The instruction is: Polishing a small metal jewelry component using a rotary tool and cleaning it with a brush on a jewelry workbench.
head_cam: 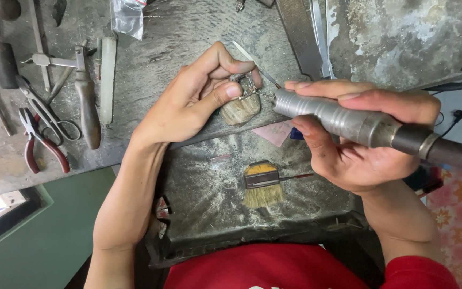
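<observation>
Right hand (pixel 370 144) grip on rotary handpiece (pixel 338 118), possibly ring (pixel 243 85)

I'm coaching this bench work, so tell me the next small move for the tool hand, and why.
Probably ease the rotary tool a touch forward so its fine tip meets the small metal piece. The left hand already pinches that piece against the worn wooden peg, and the right hand holds the tool aimed at it, tip very near; contact is too small to tell.
</observation>
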